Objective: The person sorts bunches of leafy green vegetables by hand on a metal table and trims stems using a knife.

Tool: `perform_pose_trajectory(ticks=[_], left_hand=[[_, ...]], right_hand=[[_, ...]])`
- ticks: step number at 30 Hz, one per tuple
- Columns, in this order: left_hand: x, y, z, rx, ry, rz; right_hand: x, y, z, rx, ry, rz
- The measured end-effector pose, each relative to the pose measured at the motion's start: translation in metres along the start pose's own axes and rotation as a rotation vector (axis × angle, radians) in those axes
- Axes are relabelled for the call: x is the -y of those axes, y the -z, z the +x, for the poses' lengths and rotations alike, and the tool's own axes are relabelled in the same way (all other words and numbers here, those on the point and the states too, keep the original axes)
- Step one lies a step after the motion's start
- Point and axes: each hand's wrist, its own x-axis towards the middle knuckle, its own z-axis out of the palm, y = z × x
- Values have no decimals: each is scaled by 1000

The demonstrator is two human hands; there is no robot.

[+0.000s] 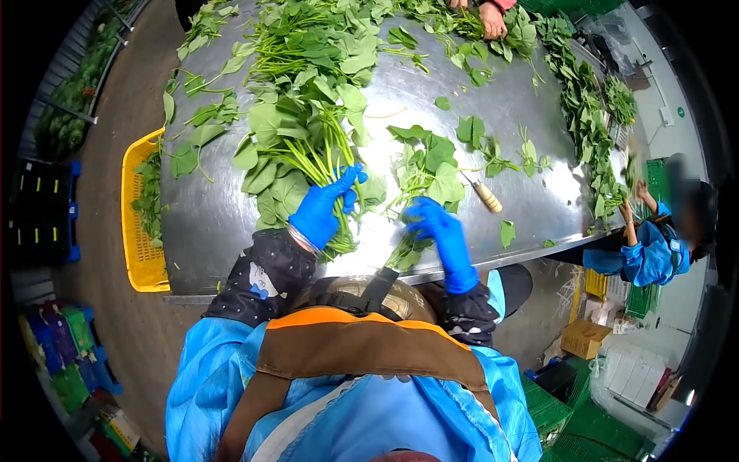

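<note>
My left hand, in a blue glove, is closed around the stems of a bunch of leafy greens. The stems run up and down through the fist, and cut ends stick out below it near the table's front edge. Just to the right, my right hand, also gloved in blue, is over a smaller pile of leafy greens. Its fingers look apart and slightly bent, with nothing plainly gripped. Beyond that hand a knife with a wooden handle lies on the metal table.
A large heap of greens covers the table's far left. At the left edge stands a yellow crate with leaves inside. Another person's hand handles greens at the far side. A co-worker in blue stands at the right end.
</note>
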Motion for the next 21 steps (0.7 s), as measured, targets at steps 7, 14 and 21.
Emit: perform_pose_trajectory(ticks=[7,14,21], left_hand=[[16,-4,-17,93,60,194],[46,11,-11,189,-16,156],[34,-2,-20,143,158,74]], right_hand=[[-5,-62,2,30,106,-68],[17,-72,-4,-187,375,-488],[-1,-85,-2,-21,518,-997]])
